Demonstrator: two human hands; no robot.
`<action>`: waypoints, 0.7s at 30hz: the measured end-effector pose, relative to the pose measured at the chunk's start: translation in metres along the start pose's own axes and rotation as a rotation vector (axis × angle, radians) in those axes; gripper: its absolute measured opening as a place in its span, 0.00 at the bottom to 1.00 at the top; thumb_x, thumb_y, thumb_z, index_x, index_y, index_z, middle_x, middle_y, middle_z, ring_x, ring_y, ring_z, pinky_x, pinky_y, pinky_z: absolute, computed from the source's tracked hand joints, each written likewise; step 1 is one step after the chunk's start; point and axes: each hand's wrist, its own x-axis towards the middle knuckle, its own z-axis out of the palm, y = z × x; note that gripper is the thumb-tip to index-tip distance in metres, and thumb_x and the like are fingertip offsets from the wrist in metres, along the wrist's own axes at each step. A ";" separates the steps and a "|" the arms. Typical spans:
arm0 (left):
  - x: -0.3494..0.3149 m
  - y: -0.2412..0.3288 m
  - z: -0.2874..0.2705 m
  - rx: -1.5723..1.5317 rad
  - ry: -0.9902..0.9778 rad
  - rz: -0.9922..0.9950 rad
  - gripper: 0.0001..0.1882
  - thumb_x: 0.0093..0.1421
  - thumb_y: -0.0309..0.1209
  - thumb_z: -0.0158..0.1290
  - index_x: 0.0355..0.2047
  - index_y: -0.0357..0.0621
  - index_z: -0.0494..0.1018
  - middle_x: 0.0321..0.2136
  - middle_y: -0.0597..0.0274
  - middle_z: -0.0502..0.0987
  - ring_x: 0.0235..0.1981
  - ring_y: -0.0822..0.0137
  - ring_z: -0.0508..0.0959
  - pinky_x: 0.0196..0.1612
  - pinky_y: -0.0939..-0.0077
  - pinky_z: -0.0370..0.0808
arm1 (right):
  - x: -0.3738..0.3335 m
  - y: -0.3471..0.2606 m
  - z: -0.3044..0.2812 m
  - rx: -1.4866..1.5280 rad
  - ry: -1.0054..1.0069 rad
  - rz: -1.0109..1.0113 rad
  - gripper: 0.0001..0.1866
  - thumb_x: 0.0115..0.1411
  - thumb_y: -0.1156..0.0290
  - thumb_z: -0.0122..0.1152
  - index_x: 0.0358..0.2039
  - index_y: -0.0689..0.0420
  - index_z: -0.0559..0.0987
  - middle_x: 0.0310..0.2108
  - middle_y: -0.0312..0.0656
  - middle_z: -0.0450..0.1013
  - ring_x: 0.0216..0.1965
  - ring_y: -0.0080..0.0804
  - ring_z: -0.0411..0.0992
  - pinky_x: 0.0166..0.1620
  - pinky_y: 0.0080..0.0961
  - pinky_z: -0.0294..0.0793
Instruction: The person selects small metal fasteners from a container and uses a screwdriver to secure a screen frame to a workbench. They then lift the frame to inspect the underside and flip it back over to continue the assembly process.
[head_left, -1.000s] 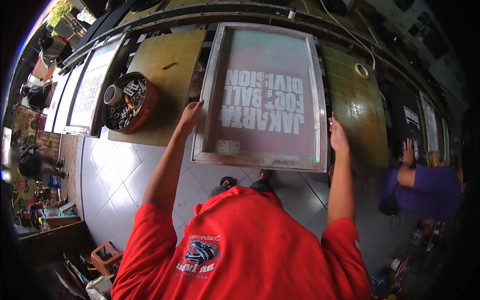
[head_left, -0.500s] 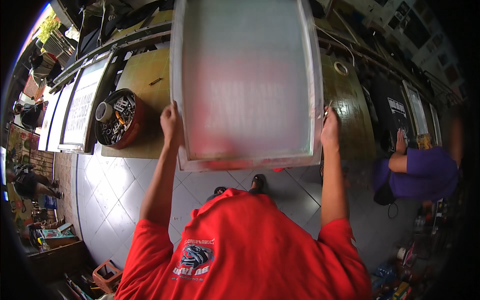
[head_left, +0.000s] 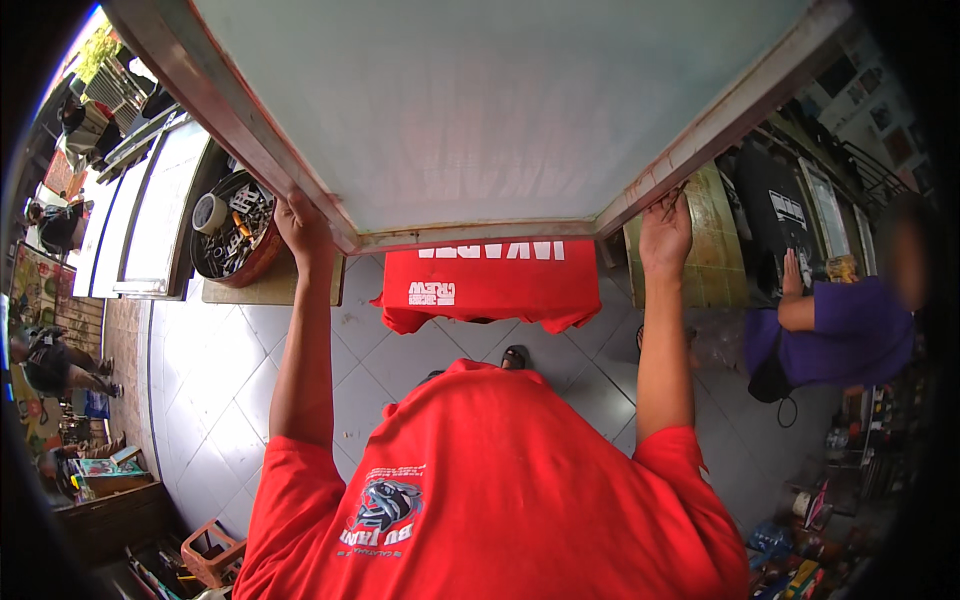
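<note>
A large screen-printing frame [head_left: 480, 237] with pale mesh is raised and tilted in front of me, its near edge low. My left hand [head_left: 303, 228] grips its left side rail near the corner, fingers closed. On the opposite rail, my right hand [head_left: 665, 235] is closed around the edge; a thin dark piece by its fingertips is too small to name. Below the near edge hangs a red T-shirt [head_left: 490, 285] with white lettering. The frame hides the upper part of that shirt.
A red round tub [head_left: 268, 262] of small metal parts stands left on a yellowish board [head_left: 225, 291], a tape roll [head_left: 209, 213] in it. More screens [head_left: 165, 215] lie farther left. At right, a person in purple [head_left: 850, 335] works beside a black shirt [head_left: 775, 215].
The frame has risen toward me and tilted, uncovering the lower part of the printed red T-shirt. Both my hands have stayed on its side rails; the left has moved slightly left.
</note>
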 end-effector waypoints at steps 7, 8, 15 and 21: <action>-0.017 0.012 0.003 0.032 -0.034 -0.055 0.30 0.64 0.56 0.40 0.32 0.36 0.68 0.17 0.71 0.65 0.19 0.78 0.67 0.24 0.81 0.66 | -0.023 -0.002 -0.037 -0.022 0.014 -0.042 0.12 0.66 0.65 0.44 0.43 0.59 0.70 0.44 0.38 0.69 0.49 0.33 0.65 0.58 0.33 0.61; -0.019 0.010 0.001 0.009 -0.040 -0.068 0.30 0.64 0.56 0.40 0.32 0.36 0.68 0.17 0.71 0.65 0.19 0.78 0.67 0.23 0.81 0.66 | -0.024 -0.001 -0.046 -0.003 -0.020 -0.048 0.12 0.66 0.65 0.44 0.43 0.59 0.70 0.44 0.38 0.69 0.49 0.32 0.65 0.58 0.33 0.61; -0.039 -0.023 -0.016 0.126 -0.049 -0.104 0.25 0.65 0.50 0.39 0.30 0.36 0.67 0.17 0.67 0.65 0.19 0.74 0.68 0.22 0.77 0.67 | -0.039 0.011 -0.050 -0.003 0.188 -0.061 0.12 0.65 0.69 0.47 0.46 0.60 0.69 0.47 0.39 0.67 0.49 0.25 0.64 0.56 0.24 0.62; -0.044 -0.015 -0.008 0.017 -0.053 -0.118 0.23 0.65 0.47 0.40 0.34 0.35 0.68 0.18 0.62 0.68 0.19 0.70 0.71 0.22 0.75 0.68 | -0.023 -0.029 -0.035 -0.235 0.127 -0.106 0.11 0.65 0.64 0.45 0.41 0.56 0.71 0.47 0.39 0.70 0.50 0.29 0.68 0.52 0.27 0.65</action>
